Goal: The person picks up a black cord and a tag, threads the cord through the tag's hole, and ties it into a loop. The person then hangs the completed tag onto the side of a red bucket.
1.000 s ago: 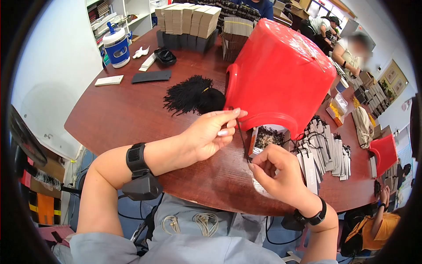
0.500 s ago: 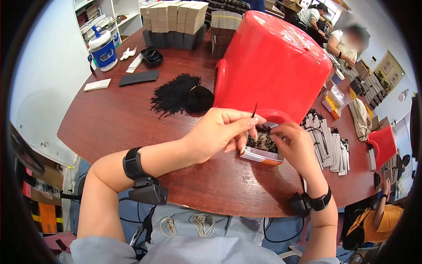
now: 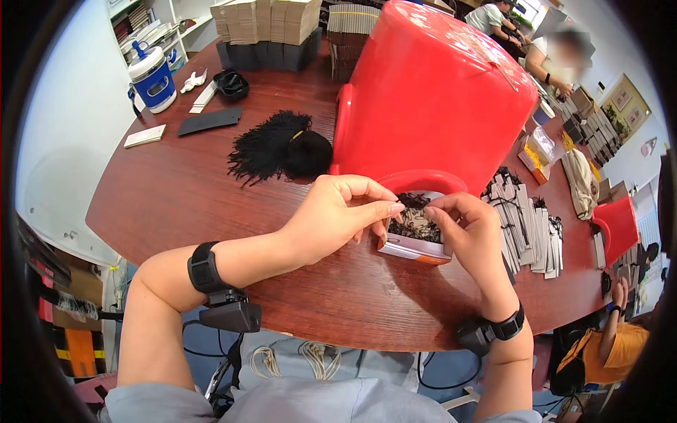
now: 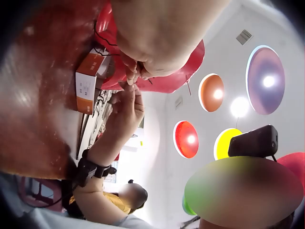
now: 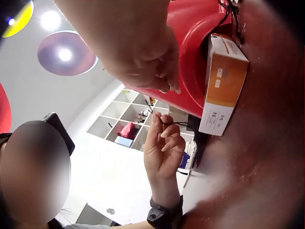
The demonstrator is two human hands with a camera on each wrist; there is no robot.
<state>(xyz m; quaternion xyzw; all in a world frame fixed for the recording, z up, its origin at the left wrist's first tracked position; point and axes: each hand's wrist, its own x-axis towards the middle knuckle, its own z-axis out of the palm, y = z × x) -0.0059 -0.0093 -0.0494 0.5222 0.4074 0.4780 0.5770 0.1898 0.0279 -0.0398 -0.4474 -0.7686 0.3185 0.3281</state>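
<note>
My left hand point(image 3: 328, 218) pinches a thin black cord point(image 5: 177, 123) between thumb and forefinger; the right wrist view shows the cord running out past its fingertips. Close on the other side, my right hand point(image 3: 471, 229) has thumb and forefinger drawn together with the other fingers curled; I cannot tell whether cord lies between them. Both hands are over an open white-and-orange cardboard box point(image 3: 415, 252), which holds a tangle of short black cords point(image 3: 416, 224). A bundle of black cords point(image 3: 264, 144) tied with a yellow band lies beyond my left hand.
A large red plastic piece point(image 3: 430, 99) with arched rims stands right behind the box. Grey tags with black cords point(image 3: 522, 225) lie to the right. Stacks of card point(image 3: 264, 25), a blue-and-white jug point(image 3: 153, 83) and a dark strip point(image 3: 209, 121) are farther back. Other people sit nearby.
Both hands have come over the box from a stretched cord in front of it. The left hand has moved right, the right hand up, and the cord is no longer drawn out straight between them.
</note>
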